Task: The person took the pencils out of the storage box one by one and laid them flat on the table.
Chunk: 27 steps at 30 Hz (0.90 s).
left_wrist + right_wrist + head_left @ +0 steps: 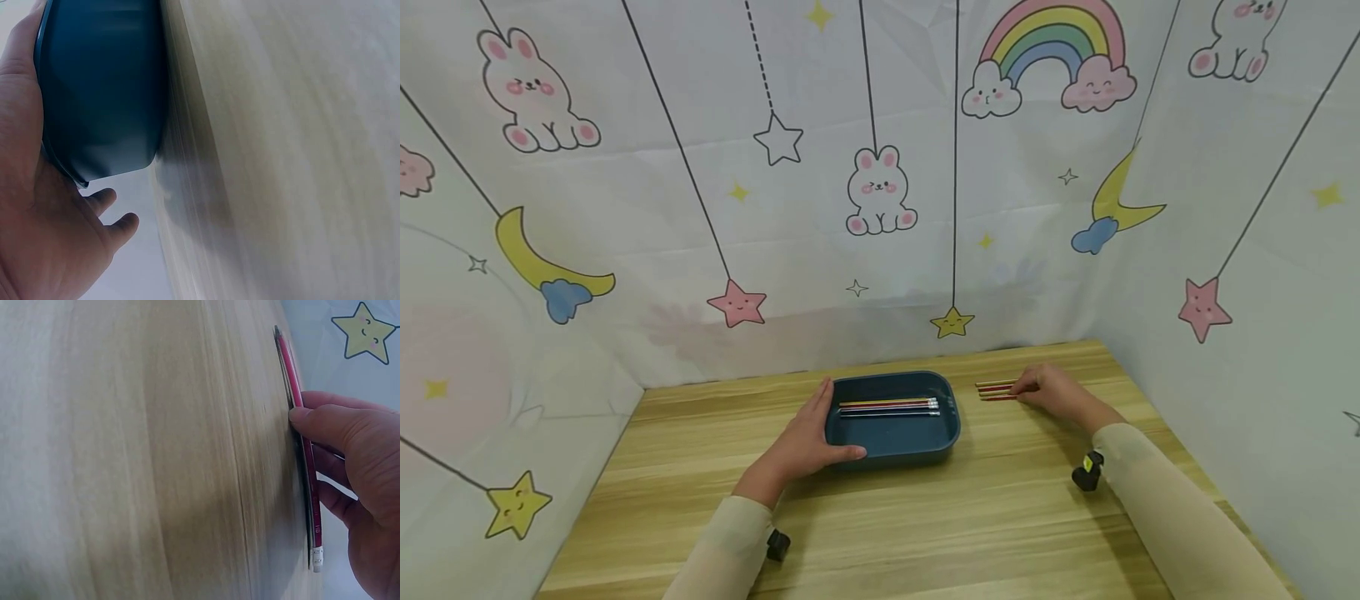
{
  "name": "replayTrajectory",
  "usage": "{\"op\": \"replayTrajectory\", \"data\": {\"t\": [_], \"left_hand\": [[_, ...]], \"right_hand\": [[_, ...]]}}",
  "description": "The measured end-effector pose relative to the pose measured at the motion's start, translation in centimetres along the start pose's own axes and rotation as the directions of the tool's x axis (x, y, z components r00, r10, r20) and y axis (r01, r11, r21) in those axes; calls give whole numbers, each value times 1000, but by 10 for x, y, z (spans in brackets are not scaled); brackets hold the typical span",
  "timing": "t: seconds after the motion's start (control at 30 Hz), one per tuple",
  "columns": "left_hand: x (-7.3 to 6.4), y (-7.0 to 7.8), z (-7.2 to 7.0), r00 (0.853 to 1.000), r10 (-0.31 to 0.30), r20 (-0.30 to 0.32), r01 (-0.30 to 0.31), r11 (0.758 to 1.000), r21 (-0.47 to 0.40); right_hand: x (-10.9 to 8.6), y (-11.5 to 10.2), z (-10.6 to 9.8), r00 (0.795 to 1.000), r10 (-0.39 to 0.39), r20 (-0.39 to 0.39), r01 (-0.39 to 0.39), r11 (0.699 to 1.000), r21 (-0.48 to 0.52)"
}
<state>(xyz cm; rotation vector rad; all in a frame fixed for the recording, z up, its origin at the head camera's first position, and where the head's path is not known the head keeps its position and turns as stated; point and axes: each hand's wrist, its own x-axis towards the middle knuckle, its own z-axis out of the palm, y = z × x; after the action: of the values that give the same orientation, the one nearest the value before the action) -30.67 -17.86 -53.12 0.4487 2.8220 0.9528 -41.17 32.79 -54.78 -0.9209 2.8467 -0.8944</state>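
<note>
A dark blue tray (898,439) stands on the wooden table with several pencils (887,409) lying lengthwise in it, white eraser ends to the right. My left hand (801,442) rests against the tray's left end, fingers fairly straight and thumb along the front rim. To the right of the tray, several more pencils (992,384) lie side by side on the table. Over their right part, my right hand (1060,396) pinches a red pencil (310,487) between thumb and fingers. In the right wrist view that pencil lies close to the table, its white eraser end nearest the camera.
The wood-grain table (925,525) meets a white cloth backdrop (812,250) printed with rabbits, stars and moons, behind and at both sides. A small black device (1087,472) sits at the right wrist and another black device (778,546) at the left.
</note>
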Motion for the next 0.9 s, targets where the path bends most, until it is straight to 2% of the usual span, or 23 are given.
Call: {"op": "replayTrajectory", "data": {"t": [0.6, 0.9], "left_hand": [[0, 0, 1, 1000, -3, 4, 3, 1000, 1], [1, -1, 1, 1000, -3, 1, 3, 1000, 12]], "right_hand": [[1, -1, 0, 1000, 11, -7, -11, 1000, -17], [0, -4, 0, 998, 59, -33, -58, 997, 45]]}}
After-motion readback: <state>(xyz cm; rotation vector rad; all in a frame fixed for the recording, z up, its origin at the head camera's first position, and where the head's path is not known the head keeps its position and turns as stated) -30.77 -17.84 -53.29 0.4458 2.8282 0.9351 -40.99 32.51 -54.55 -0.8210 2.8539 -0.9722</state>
